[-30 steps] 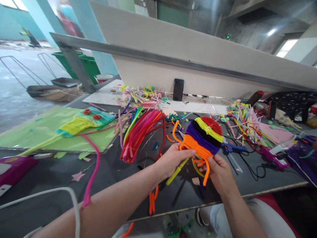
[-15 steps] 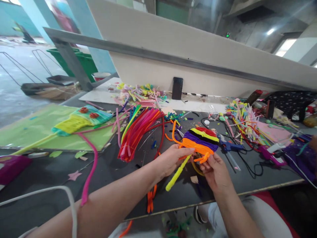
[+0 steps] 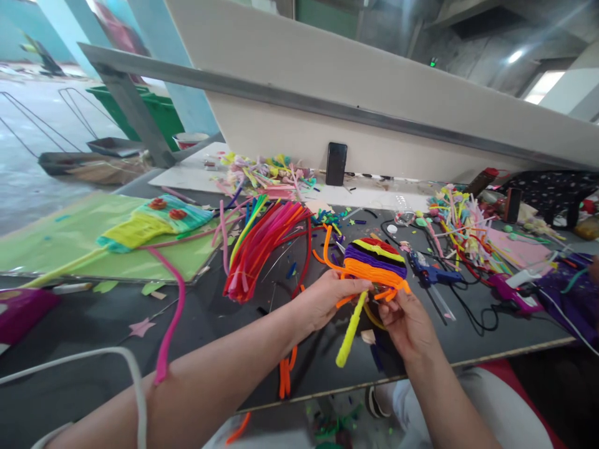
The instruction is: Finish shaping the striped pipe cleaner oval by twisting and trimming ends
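Observation:
Between my hands, above the table's front edge, is a striped pipe-cleaner craft (image 3: 375, 262) in red, yellow, black, purple and orange. A fuzzy yellow stick (image 3: 350, 333) slants down from its underside. My left hand (image 3: 333, 298) pinches the craft's lower left, thumb along the orange band. At the lower right, my right hand (image 3: 406, 318) has its fingers closed at the orange pipe-cleaner ends (image 3: 390, 292). Parts of both hands' fingers are hidden behind the craft. A bundle of red and pink pipe cleaners (image 3: 262, 249) lies left of my hands.
A blue glue gun (image 3: 433, 273) with black cables lies to the right. At left, a teal and yellow craft (image 3: 154, 223) rests on a green sheet (image 3: 51, 218). A phone (image 3: 336, 163) leans against the back panel. Pipe-cleaner piles (image 3: 461, 218) and scraps lie around.
The craft has tilted and shifted slightly left, and its yellow stick has swung to a steeper angle. Both hands keep their hold on it.

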Motion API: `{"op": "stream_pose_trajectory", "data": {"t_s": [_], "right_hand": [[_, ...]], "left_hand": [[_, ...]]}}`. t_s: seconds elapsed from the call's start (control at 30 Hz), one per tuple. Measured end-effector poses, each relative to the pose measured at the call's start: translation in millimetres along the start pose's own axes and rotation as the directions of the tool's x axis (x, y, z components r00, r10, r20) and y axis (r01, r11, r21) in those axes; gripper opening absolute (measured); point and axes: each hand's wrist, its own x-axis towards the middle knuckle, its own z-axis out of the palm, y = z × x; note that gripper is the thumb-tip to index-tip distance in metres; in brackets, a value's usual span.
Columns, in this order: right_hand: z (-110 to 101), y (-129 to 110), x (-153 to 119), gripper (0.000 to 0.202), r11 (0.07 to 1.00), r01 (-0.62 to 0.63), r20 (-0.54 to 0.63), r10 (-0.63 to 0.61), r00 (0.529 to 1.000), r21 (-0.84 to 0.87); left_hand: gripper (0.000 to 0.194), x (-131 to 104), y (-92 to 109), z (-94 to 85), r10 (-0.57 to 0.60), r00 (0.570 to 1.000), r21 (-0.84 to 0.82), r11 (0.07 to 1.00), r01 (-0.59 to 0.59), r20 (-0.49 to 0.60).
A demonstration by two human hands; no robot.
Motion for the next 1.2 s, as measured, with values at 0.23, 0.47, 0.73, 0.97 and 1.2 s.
{"op": "stream_pose_trajectory", "data": {"t_s": [0.23, 0.47, 0.73, 0.97, 1.2], "right_hand": [[-1, -11, -1, 0.024, 0.988, -0.142, 0.025, 0.144, 0.989, -0.067], [-2, -16, -3, 0.019, 0.976, -0.122, 0.010, 0.126, 0.992, -0.180], [-1, -17, -4, 0.016, 0.948, -0.080, -0.015, 0.080, 0.997, -0.308], [3, -15, -7, 0.018, 0.958, -0.028, -0.028, 0.021, 0.999, -0.285], [4, -10, -6, 0.017, 0.974, 0.025, -0.005, -0.027, 1.000, -0.224]], "left_hand": [[0.027, 5, -3, -3.4, 0.184, 0.982, 0.138, 0.974, -0.178, -0.034], [0.025, 5, -6, -1.7, 0.224, 0.974, 0.223, 0.952, -0.210, -0.040], [0.026, 4, -5, -1.4, 0.198, 0.980, 0.220, 0.958, -0.186, -0.034], [0.021, 4, -6, -1.9, 0.108, 0.994, 0.020, 0.994, -0.107, -0.024], [0.017, 2, 0, -2.8, -0.054, 0.997, -0.074, 0.996, 0.050, -0.057]]}}
